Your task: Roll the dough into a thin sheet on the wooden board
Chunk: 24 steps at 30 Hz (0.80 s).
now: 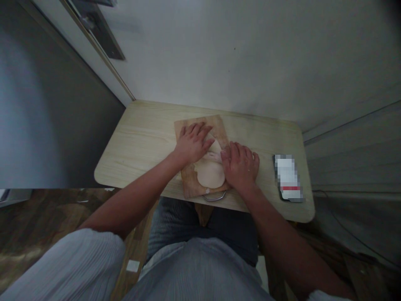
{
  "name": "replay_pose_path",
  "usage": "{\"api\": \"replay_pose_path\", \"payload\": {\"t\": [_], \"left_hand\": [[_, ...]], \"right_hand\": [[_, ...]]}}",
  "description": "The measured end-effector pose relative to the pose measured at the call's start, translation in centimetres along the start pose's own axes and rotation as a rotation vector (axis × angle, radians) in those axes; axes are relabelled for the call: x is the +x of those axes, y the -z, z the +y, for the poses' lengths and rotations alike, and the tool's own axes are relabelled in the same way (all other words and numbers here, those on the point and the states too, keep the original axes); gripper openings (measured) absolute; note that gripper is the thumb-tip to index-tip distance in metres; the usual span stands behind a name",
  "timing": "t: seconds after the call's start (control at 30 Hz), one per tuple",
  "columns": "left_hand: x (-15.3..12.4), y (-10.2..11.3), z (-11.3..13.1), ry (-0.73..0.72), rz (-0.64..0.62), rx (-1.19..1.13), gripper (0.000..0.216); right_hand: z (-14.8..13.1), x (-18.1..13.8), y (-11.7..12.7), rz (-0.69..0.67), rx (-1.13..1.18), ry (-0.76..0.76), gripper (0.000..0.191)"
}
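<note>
A pale, flattened piece of dough (210, 173) lies on a brown wooden board (188, 188) in the middle of a small light wooden table (140, 142). My left hand (192, 142) rests flat on the dough's far end, fingers stretched out and slightly spread. My right hand (240, 164) presses on the dough's right side, fingers together and bent down, their tips on a folded edge. Part of the dough is hidden under both hands. A metal handle (214, 197) sticks out at the board's near edge.
A phone (288, 177) lies on the table to the right of the board. A white wall stands behind the table and a grey panel to the left. My lap and the wooden floor show below the table's near edge.
</note>
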<state>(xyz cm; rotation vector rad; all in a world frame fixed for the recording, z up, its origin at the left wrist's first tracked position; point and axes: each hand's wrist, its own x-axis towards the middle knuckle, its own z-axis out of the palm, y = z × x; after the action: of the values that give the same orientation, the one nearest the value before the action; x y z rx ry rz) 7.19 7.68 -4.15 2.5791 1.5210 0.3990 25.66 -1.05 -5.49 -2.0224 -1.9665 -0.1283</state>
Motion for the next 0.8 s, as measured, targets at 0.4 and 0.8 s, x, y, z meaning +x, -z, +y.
{"api": "replay_pose_path", "payload": {"t": [0.4, 0.8], "left_hand": [[-2.1, 0.5, 0.8, 0.009, 0.038, 0.026, 0.052], [-4.5, 0.8, 1.2, -0.004, 0.07, 0.006, 0.048]], "right_hand": [[-0.9, -2.1, 0.3, 0.032, 0.017, 0.016, 0.055], [-1.6, -4.9, 0.5, 0.08, 0.024, 0.046, 0.07]]}}
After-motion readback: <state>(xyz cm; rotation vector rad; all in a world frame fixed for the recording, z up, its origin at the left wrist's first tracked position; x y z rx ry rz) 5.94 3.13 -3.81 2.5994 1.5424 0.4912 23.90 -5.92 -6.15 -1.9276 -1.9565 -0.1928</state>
